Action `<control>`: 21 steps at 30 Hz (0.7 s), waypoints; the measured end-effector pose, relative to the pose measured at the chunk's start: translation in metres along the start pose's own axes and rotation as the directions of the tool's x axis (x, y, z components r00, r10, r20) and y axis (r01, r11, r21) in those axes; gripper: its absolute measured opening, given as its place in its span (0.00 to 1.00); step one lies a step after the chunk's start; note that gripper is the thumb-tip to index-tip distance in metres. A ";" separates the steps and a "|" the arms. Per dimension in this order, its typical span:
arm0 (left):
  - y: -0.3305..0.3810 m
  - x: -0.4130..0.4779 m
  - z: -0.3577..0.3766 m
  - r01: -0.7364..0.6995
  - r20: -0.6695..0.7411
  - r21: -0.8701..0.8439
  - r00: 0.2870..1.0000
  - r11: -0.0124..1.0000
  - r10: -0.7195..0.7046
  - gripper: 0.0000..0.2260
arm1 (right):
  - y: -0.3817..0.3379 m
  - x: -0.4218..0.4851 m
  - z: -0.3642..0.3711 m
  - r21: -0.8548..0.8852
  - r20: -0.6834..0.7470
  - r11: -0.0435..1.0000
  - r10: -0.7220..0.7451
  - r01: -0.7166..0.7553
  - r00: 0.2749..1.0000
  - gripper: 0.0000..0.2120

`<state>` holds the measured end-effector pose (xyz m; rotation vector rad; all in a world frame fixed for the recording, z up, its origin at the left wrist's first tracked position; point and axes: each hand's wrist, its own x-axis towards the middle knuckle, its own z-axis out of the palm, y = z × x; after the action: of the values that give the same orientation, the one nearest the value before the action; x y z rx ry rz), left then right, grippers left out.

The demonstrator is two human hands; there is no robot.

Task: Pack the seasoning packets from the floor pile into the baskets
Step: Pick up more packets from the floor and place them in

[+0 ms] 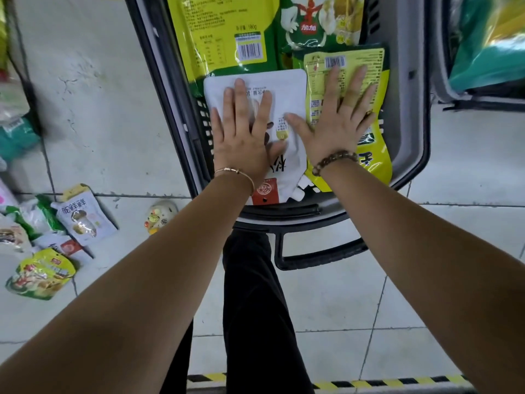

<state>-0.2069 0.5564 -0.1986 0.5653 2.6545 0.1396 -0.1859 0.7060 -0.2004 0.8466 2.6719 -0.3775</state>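
A grey basket (409, 115) with a dark rim stands on the tiled floor ahead of me. Inside it lie a white seasoning packet (287, 89) and a yellow-green packet (375, 155), with larger green and yellow packets (224, 32) behind them. My left hand (244, 132) presses flat on the white packet, fingers straight. My right hand (338, 115) lies flat with spread fingers on the yellow-green packet, its thumb reaching onto the white one. The floor pile of packets (48, 237) lies at the left.
A second basket (443, 52) holding a teal bag stands at the upper right. A small round packet (160, 216) lies on the floor near the basket's left corner. My dark trouser leg (255, 308) is below the basket handle (321, 257). Yellow-black hazard tape (369, 383) runs along the bottom.
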 end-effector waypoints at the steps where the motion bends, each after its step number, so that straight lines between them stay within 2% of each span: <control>1: -0.001 0.001 0.001 0.003 0.005 0.002 1.000 1.000 -0.003 0.35 | 0.000 0.001 0.003 -0.015 -0.009 1.000 0.000 0.000 1.000 0.48; 5: 0.000 0.003 0.004 0.000 0.026 -0.008 1.000 1.000 0.000 0.35 | 0.001 0.003 0.005 -0.050 -0.008 0.999 0.011 -0.011 1.000 0.49; 9: 0.000 0.002 -0.006 -0.006 0.066 -0.048 0.998 0.999 0.010 0.35 | 0.001 0.006 -0.003 -0.058 0.074 0.998 0.016 -0.012 0.997 0.49; 13: -0.009 -0.006 -0.035 -0.006 0.011 -0.259 1.000 0.966 0.009 0.31 | -0.012 0.002 -0.025 -0.048 0.103 0.999 -0.002 0.007 0.995 0.44; 15: -0.024 -0.015 -0.057 0.029 -0.064 -0.389 0.996 0.921 -0.058 0.29 | -0.033 -0.007 -0.037 -0.005 0.063 0.996 -0.087 0.088 0.994 0.40; 18: -0.063 -0.032 -0.088 0.115 -0.151 -0.554 0.960 0.825 -0.236 0.27 | -0.080 -0.025 -0.051 0.111 0.013 0.963 -0.247 0.244 0.969 0.37; 21: -0.113 -0.056 -0.106 0.198 -0.175 -0.629 0.906 0.751 -0.385 0.26 | -0.132 -0.047 -0.056 0.242 0.018 0.889 -0.404 0.388 0.915 0.33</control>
<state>-0.2470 0.4292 -0.1016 -0.1070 2.7095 1.0035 -0.2398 0.5971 -0.1114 0.3236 2.7617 -0.8166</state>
